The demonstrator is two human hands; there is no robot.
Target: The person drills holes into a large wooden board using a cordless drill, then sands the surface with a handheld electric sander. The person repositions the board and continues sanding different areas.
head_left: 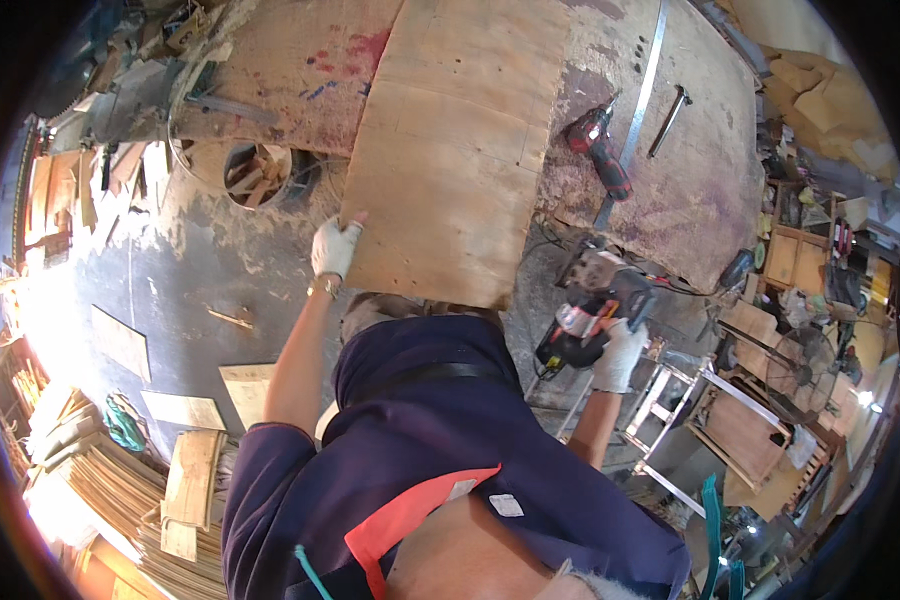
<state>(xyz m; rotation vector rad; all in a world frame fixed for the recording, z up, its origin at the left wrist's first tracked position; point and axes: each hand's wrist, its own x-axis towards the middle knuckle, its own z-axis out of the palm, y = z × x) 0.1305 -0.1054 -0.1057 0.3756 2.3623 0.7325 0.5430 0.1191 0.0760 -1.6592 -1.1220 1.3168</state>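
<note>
Plywood board (450, 150) lying flat on the tabletop (705, 170), near end projecting past the front edge. Left hand (336, 250), white-gloved, at the board's left edge close to the near corner, fingers clamped on that edge. Right hand (622, 357), likewise gloved, fingers closed round the handle of a dark power tool (620, 285), held right of the board and apart from it. Red-and-black drill (598, 150) beyond, overlapping a metal straightedge (646, 80); slim dark hand tool (669, 122) farther right.
</note>
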